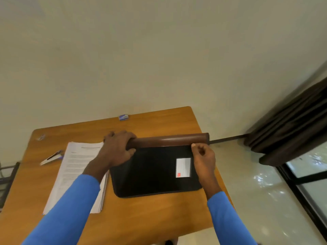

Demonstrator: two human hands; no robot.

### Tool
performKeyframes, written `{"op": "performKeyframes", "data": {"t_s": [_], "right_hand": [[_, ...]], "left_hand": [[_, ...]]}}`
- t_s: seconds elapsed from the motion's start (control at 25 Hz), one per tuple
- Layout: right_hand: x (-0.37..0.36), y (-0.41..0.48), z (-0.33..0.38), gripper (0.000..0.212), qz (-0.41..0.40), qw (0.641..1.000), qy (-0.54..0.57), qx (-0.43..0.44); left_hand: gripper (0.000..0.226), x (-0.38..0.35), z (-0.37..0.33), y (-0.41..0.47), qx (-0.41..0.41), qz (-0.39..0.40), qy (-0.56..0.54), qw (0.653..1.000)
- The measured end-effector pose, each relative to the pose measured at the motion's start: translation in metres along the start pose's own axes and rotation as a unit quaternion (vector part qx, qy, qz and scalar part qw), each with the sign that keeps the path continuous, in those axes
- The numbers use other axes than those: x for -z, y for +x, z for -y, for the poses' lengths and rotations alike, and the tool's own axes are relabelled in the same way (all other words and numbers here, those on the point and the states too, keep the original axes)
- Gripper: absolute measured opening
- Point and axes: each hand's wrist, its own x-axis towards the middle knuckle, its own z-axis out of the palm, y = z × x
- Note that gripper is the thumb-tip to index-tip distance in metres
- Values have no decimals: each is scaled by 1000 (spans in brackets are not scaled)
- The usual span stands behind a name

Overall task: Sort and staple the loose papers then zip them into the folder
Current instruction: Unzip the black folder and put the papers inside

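Looking down through the head camera at a wooden desk (159,213) set against a pale wall.

Folder (152,170): black, lying flat on the right half of the desk, its right side close to the desk's right edge. A rounded brown spine (168,139) runs along its far side. A white label (183,167) with a small red mark sits on the cover near the right side.

Left hand (117,150): fingers curled over the left end of the brown spine, thumb on the near side, clamped on the folder.

Right hand (203,158): at the folder's far right corner, just below the right end of the spine. Thumb and forefinger are pressed together on the folder's edge, the other fingers curled in. I cannot tell whether a zip pull sits between them. Both sleeves are blue.

Papers (74,167): a printed stack on the left half of the desk, just beside the folder, outside it, partly under my view of the left forearm.

Stapler (51,157): left of the stack, near the desk's left edge, apart from the papers.

Small blue-and-white box (123,117): at the desk's far edge, against the wall.

Small pale object (41,137): in the far left corner, too blurred to name.

Dark curtain (292,124): beyond the desk's right edge.
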Motion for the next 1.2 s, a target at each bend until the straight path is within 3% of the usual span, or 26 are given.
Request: {"op": "performKeyframes", "data": {"t_s": [0.04,0.16,0.2,0.28,0.36,0.56,0.68,0.84,0.92,1.0,1.2], "right_hand": [[-6,-1,4,10,-34,996,-58,58],[-12,3,10,37,-93,953,-210,200],[-9,10,9,41,-130,956,-190,184],[3,33,6,37,-184,978,-71,60],[15,52,2,31,-119,992,-30,-15],[12,64,0,21,3,998,-9,55],[1,57,-6,27,70,996,14,49],[9,63,0,42,96,993,-45,-53],[21,78,4,29,154,981,-14,-119],[29,90,10,17,211,956,86,-186],[39,101,12,28,287,897,176,-286]], "left_hand": [[39,-6,-9,-4,-2,2,-3,1000],[40,-20,-27,-15,18,-12,33,999],[40,-21,-31,-18,30,-14,44,998],[38,-22,-33,-22,43,-33,42,998],[37,-19,-30,-26,62,-54,42,996],[44,-5,-57,-12,51,-39,-34,997],[53,-13,-101,9,17,-4,-44,999],[49,-33,-108,9,-3,-57,-1,998],[50,-38,-103,4,-16,-73,15,997],[52,-40,-102,3,-26,-75,21,997],[54,-40,-109,3,-23,-60,26,998]]}}
